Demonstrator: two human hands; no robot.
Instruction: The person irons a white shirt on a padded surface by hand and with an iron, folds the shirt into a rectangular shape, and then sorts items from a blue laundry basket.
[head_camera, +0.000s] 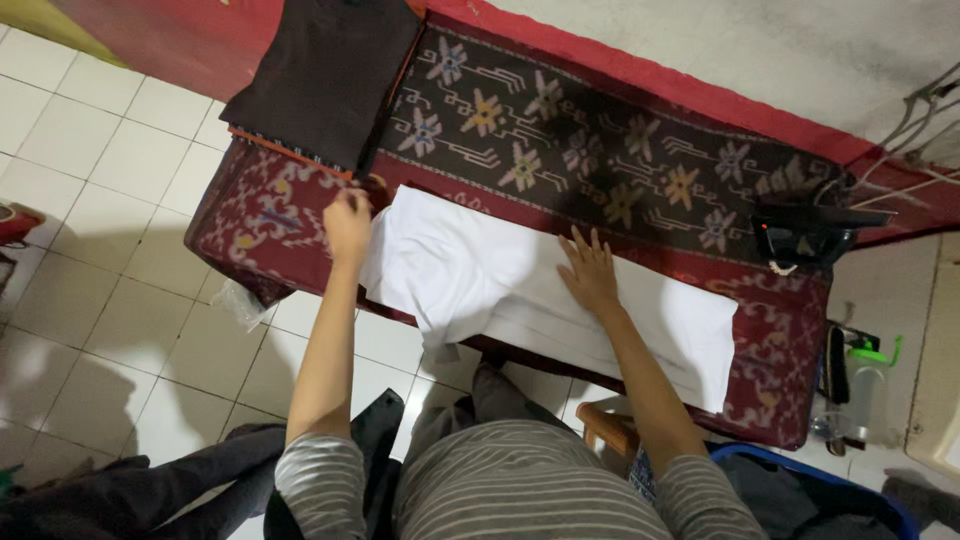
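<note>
A white folded cloth (480, 275) lies across a low table covered in dark red patterned fabric (560, 150). My left hand (347, 222) is closed at the cloth's left edge, pinching it near the corner. With fingers spread, my right hand (588, 268) presses flat on the middle of the cloth. A folded dark brown garment (325, 70) rests on the table's far left end, just beyond my left hand.
A black clothes iron (800, 238) sits at the table's right end with cords running to the wall. A green-capped spray bottle (868, 385) stands on the tiled floor at the right. Dark clothes lie on the floor at lower left, and a blue basket (820, 480) at lower right.
</note>
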